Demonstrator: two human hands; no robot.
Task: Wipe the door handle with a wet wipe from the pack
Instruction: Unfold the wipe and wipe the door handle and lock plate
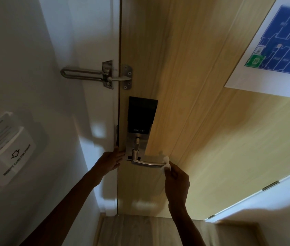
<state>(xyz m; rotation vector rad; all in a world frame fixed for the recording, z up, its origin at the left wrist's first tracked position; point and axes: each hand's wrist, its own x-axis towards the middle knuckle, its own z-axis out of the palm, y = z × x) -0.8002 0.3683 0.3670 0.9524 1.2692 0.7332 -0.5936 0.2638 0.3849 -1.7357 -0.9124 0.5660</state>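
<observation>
At the free tip of the door handle [147, 163], a bunched wet wipe [166, 163] is pinched in the right hand [177, 181]; left hand [111, 161] is pressed open-fingered, empty, beside the lock plate [137, 144]. Risk: shaft and neck are left unwiped, or lever is depressed and the door [185, 86] unlatched.

Door handle [147, 163]: brushed metal, smooth, with a soft shine.
Wet wipe [166, 163]: white thin cloth, crumpled and matt.
Lock plate [137, 144]: same grey metal — satin finish.
Lock panel [141, 115]: black plastic, glossy.
Door [185, 86]: pale wood with visible grain, a little shiny.
Swing latch [87, 75]: polished steel.
Card holder [7, 157]: white plastic, smooth.
Floor plan [273, 50]: printed paper — blue and white.
</observation>
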